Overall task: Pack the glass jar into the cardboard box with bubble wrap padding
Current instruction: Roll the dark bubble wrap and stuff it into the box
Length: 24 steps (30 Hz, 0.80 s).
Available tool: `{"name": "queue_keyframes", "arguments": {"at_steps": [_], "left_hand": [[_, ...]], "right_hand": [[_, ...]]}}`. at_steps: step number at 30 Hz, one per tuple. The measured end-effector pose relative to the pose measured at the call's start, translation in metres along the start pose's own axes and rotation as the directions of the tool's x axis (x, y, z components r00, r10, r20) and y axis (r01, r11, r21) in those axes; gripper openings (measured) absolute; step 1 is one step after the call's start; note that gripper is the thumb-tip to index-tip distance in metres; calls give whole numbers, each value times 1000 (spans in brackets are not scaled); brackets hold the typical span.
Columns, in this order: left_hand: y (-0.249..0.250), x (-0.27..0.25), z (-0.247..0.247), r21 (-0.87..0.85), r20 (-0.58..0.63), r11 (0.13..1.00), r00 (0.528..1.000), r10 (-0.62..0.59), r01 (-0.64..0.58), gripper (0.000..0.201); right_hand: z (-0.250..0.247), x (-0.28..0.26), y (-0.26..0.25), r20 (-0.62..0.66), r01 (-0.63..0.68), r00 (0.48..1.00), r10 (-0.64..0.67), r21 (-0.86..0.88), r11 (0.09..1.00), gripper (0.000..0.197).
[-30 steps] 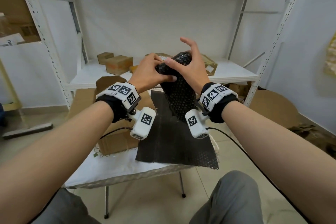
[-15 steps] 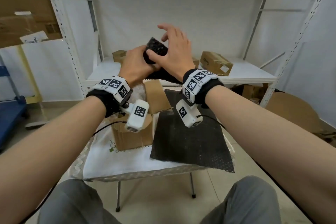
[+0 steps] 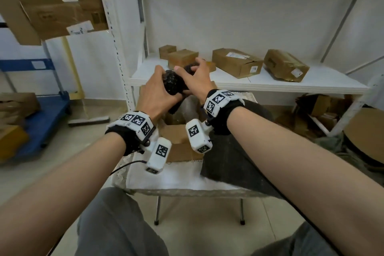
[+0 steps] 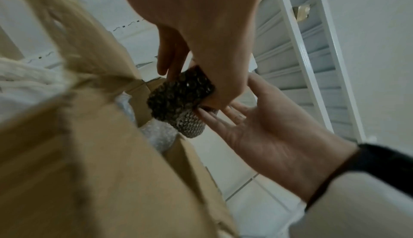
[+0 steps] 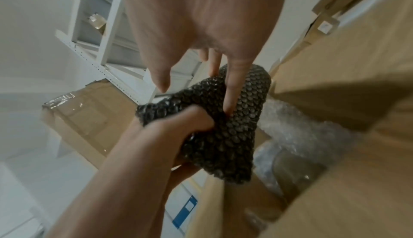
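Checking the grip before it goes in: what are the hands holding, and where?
Black bubble-wrap bundle: left hand grips its middle, thumb over; right hand lays straight fingers along its upper part.

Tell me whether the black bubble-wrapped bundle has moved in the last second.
Yes. The bundle moved left, from above the black sheet to above the open cardboard box.

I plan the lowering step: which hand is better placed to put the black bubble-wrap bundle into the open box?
Probably left. The left hand curls around the bundle; the right hand only touches it with straight fingers.
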<state>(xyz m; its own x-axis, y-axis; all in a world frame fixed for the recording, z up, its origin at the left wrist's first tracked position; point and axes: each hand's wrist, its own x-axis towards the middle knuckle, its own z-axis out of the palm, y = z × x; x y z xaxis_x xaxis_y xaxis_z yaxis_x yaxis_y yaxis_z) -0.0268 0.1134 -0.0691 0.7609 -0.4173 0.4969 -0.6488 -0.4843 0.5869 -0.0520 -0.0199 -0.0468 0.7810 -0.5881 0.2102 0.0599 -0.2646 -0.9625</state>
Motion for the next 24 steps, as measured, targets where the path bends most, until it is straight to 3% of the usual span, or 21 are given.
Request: {"name": "queue_keyframes", "arguments": {"at_steps": [3, 9, 17, 22, 24], "left_hand": [[-11, -4, 4, 78, 86, 996, 996, 39, -45, 44], [-33, -1, 1, 132, 341, 990, 940, -9, -38, 43], [-37, 3, 0, 49, 614, 998, 788, -57, 34, 41], [-38, 7, -7, -79, 716, 991, 698, -15, 103, 30], [-37, 14, -16, -133, 722, 974, 691, -30, 182, 27]], "right_hand": [[12, 0, 20, 19, 21, 1000, -20, -37, 999, 80], [16, -3, 49, 130, -100, 987, 98, 9, 995, 95], [14, -9, 56, 207, -134, 970, 124, 38, 990, 94], [13, -12, 60, 256, -27, 966, 26, 0, 1000, 82], [13, -12, 59, 277, 4, 961, -4, 1, 1000, 78]]}}
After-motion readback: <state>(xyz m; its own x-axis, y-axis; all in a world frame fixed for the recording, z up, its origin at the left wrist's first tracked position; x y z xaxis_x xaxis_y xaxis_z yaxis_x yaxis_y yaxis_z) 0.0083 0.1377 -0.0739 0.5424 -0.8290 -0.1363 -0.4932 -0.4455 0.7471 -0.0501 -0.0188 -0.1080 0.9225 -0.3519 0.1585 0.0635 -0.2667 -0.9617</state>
